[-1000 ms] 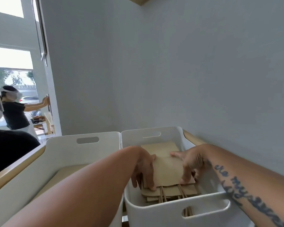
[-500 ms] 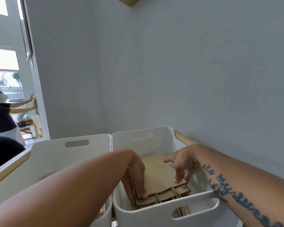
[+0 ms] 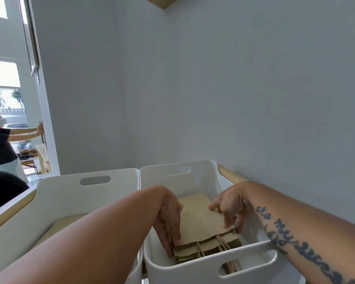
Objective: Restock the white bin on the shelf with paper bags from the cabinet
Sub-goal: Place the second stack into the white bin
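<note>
Stacked brown paper bags (image 3: 201, 224) lie in the white plastic bin (image 3: 195, 182), handles toward me. My left grip (image 3: 170, 220) presses straight-fingered on their left edge; my right grip (image 3: 229, 210) curls over the right.

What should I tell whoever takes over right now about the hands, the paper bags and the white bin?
Left hand: straight fingers pressed along the left edge of the paper bags.
Right hand: fingers curled over the stack's right edge.
Bags: flat stack, handles toward you, inside the right white bin, next to a second bin.
Done: this stack is in the bin.
Left: let go and square the stack. The cabinet is out of view, so I can't tell whether more bags are needed.
</note>
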Available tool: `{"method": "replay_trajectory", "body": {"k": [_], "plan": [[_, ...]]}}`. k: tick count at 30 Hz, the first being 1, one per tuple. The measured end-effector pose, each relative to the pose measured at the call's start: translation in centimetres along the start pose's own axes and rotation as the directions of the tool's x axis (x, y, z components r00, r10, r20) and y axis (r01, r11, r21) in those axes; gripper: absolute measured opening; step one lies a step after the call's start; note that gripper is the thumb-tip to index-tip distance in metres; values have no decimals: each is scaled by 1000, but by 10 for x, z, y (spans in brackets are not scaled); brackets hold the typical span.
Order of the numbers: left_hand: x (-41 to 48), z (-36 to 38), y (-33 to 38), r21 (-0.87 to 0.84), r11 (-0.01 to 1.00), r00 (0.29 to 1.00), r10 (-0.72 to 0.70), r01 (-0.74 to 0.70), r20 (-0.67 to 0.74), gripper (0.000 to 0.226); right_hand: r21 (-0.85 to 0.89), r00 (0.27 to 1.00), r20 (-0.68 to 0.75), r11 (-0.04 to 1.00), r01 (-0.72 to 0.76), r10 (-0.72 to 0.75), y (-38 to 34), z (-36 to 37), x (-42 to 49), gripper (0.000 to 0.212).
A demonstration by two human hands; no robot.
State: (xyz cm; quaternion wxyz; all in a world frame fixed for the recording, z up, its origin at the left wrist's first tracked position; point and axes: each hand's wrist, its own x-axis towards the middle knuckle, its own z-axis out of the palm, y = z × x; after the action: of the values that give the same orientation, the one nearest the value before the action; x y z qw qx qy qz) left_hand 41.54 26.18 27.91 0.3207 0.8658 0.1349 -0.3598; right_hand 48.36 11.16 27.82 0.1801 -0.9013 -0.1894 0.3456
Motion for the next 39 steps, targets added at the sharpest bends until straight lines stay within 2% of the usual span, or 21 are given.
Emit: {"method": "replay_trajectory", "body": {"k": [6, 15, 17, 19, 22, 24, 26, 28, 30, 33, 39], "plan": [[-2, 0, 0, -29, 1000, 1000, 12, -12, 17, 93, 7, 1000, -3, 1000, -2, 2, 1, 1, -2, 68], [1, -5, -4, -99, 995, 997, -6, 14, 73, 94, 9, 999, -36, 1000, -26, 26, 1, 0, 0, 74], [2, -5, -4, -83, 996, 999, -25, 28, 44, 95, -34, 997, -61, 999, -42, 40, -1, 0, -1, 72], [7, -9, -4, 18, 999, 999, -32, 32, -26, 96, -74, 994, -98, 996, -58, 51, -3, 0, -2, 70], [12, -16, -3, 147, 988, 978, -16, 48, -210, 93, -102, 990, -130, 992, -75, 61, -7, 0, -10, 66], [5, -18, 0, 197, 980, 912, 99, -21, -397, 85, -113, 981, -188, 992, -59, 37, -9, -1, -22, 61], [-9, -20, 2, 295, 951, 786, 248, -88, -566, 72, -82, 957, -290, 996, -23, -2, -13, -1, -36, 59], [-25, -22, 4, 389, 914, 669, 363, -118, -648, 70, 26, 924, -381, 999, 47, -33, -12, -6, -50, 58], [-40, -22, 8, 405, 896, 601, 428, -182, -675, 69, 134, 879, -473, 983, 126, -48, -6, -12, -70, 53], [-64, -11, 21, 388, 877, 540, 480, -282, -692, 67, 201, 798, -603, 967, 156, -3, 15, -14, -117, 44], [-108, 57, 71, 412, 752, 477, 650, -514, -592, 66, 237, 712, -679, 971, -17, 178, 83, 20, -227, 46]]}}
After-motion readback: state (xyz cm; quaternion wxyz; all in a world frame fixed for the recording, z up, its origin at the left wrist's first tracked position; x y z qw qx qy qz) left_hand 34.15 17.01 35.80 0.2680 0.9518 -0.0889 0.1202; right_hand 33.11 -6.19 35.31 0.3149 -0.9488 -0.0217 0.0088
